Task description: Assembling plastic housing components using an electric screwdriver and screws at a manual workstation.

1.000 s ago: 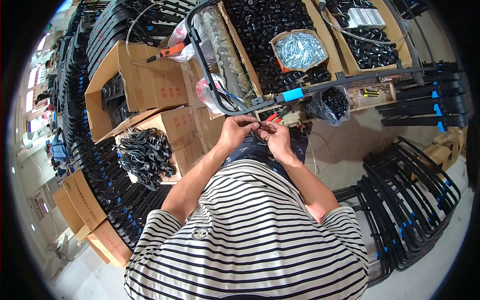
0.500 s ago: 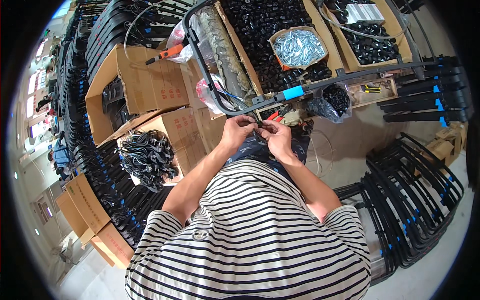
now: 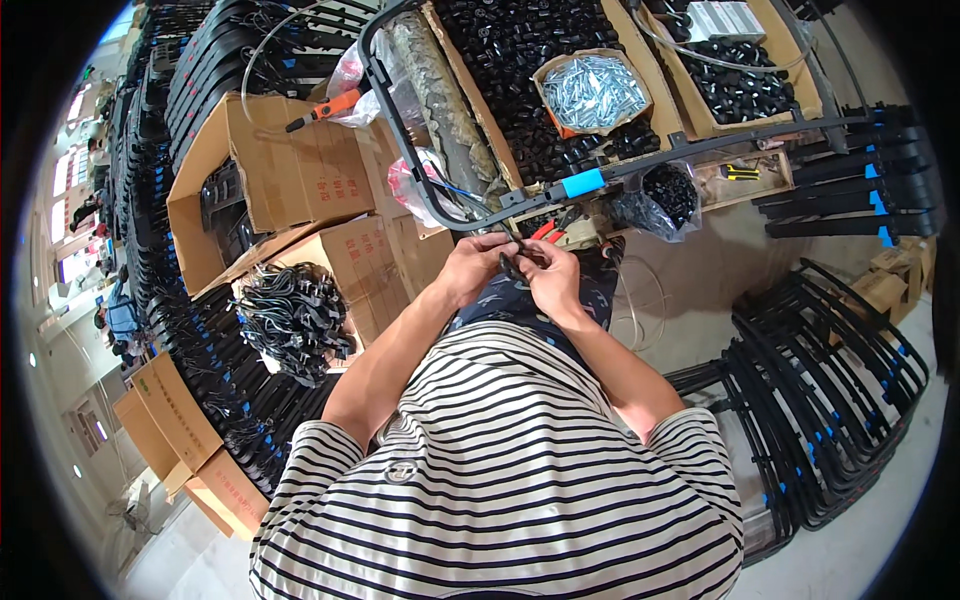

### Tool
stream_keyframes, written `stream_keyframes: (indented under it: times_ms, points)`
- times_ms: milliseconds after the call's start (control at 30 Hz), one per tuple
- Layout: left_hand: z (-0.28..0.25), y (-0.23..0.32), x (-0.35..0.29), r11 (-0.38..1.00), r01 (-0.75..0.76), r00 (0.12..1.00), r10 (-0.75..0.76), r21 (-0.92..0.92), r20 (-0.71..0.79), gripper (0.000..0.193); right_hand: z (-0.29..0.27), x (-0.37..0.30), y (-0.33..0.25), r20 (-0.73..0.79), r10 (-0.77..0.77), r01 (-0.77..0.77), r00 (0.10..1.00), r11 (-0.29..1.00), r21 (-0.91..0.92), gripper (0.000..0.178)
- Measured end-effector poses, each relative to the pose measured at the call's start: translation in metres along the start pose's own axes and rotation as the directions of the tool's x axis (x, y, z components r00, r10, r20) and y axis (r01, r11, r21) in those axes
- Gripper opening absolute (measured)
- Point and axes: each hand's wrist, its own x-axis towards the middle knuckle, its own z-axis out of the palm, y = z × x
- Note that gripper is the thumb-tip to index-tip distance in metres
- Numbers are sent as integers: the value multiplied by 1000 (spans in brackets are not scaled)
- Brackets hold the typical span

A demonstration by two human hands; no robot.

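Close together over my lap, my left hand and my right hand are both closed, fingertips pinching a small dark part. It looks black and narrow; its exact kind is hidden by my fingers. Just beyond my fingertips runs the corner of a black tubular frame, which has a piece of blue tape around it. Whether the part touches the frame I cannot tell. Pliers with red handles lie right behind my right hand.
Beyond the frame are a carton of black caps and a box of silver screws. An orange-handled tool lies at left, above bundled black cables by cardboard boxes. Black frames stand stacked at right.
My fingers have shifted slightly around the small part, and more of it shows between my hands. The right hand has tilted a little; the frame has barely moved.
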Motion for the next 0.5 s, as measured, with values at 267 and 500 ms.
stream_keyframes:
  times_ms: [267, 500]
  points:
    - [0, 7, 5, 894, -130, 985, 69, 428, 156, 18, -80, 72, 154, -11, 59, -41, 998, 799, 600, 21]
    - [-21, 21, 2, 872, -98, 975, -12, 479, 222, 21, -41, 138, 239, 152, 40, 145, 988, 138, -980, 21]
